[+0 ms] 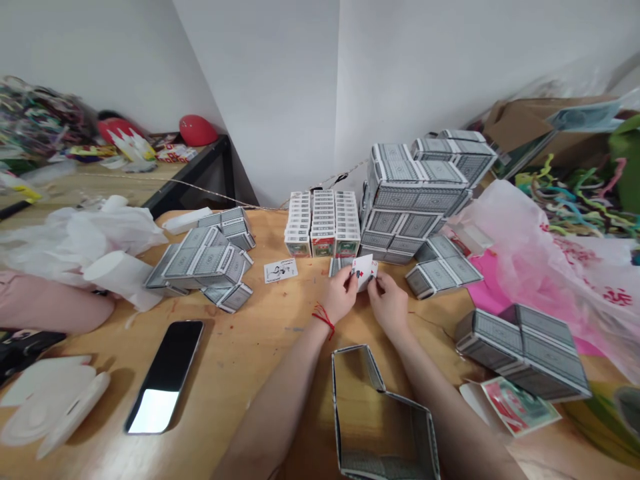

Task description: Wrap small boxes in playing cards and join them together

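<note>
My left hand (341, 293) and my right hand (389, 300) pinch playing cards (364, 272) between them, showing red pips and a 2. How many cards there are I cannot tell. Just behind my left fingers a grey-backed card piece (340, 265) lies partly hidden. A joker card (281, 270) rests face up to the left. Between my forearms stands an open L-shaped frame (335, 407) made of joined cards. Behind my hands are rows of card boxes (323, 223), and to their right rises a tall stack of grey card-built blocks (400, 200).
More card blocks sit at left (200, 260) and right (530, 347), beside an opened card box (520, 403). A phone (165, 377), a white paper roll (123, 277) and a pink cylinder (55, 300) occupy the left side. Plastic bags (545, 253) lie at right.
</note>
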Demonstrator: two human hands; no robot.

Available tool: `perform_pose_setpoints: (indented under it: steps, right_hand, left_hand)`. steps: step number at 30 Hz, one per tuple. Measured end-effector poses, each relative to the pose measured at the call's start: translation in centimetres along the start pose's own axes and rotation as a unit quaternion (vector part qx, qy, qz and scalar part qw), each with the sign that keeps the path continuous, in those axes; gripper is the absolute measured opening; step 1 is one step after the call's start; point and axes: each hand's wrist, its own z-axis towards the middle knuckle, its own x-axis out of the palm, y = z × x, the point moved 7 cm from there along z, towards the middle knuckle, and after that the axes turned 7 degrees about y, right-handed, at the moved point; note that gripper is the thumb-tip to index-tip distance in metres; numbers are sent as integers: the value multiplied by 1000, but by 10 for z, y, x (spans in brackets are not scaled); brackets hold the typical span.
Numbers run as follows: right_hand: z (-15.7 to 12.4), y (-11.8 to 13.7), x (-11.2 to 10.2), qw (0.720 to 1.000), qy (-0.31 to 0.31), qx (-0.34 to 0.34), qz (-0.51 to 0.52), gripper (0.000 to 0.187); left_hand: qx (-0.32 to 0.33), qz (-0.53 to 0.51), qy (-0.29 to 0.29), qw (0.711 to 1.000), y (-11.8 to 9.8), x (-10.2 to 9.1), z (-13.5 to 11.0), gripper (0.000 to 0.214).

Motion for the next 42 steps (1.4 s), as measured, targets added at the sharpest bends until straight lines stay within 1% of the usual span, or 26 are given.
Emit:
perform_pose_setpoints:
  steps: [4, 9, 16, 19, 22, 25, 27, 29, 32, 34, 37, 42]
  right_hand:
    - [0, -1, 0, 998, 0, 7, 56, 30]
    - [0, -1, -2, 998, -12, 6, 60, 27]
    - [1, -3, 2, 996, 3, 7, 91, 30]
    - [1, -5, 0, 997, -2, 21, 69, 29]
    - [0, -5, -4, 999, -12, 40, 24, 27]
    - [-3, -4, -8, 997, -43, 55, -30, 29]
    - [-6, -4, -10, 994, -67, 63, -53, 29]
    - [-8, -3, -10, 994, -80, 64, -50, 28]
    - [-7, -2, -6, 997, -58, 39, -9, 27]
    - [-6, 0, -3, 999, -38, 17, 23, 27]
    - [-5, 1, -3, 998, -39, -4, 49, 28]
    - [-5, 2, -7, 999, -48, -7, 12, 29]
  left_hand:
    - [15, 29, 12, 999, -4, -2, 0, 21]
    - [57, 84, -7, 995, -11, -8, -1, 21]
    - [103, 120, -22, 987, -20, -12, -2, 19]
    - [126, 126, -17, 984, -24, -9, -4, 21]
    - [151, 145, -7, 978, -27, -3, -7, 23]
    - [185, 163, -9, 969, -32, 1, -11, 22]
    - [199, 171, -24, 965, -35, 1, -13, 21]
    - [197, 181, -46, 962, -35, -1, -13, 21]
    - [169, 192, -72, 964, -31, -5, -11, 21]
    - [153, 197, -72, 966, -28, -7, -10, 21]
    - [152, 199, -62, 966, -26, -7, -9, 19]
    - [165, 199, -56, 964, -27, -4, -9, 18]
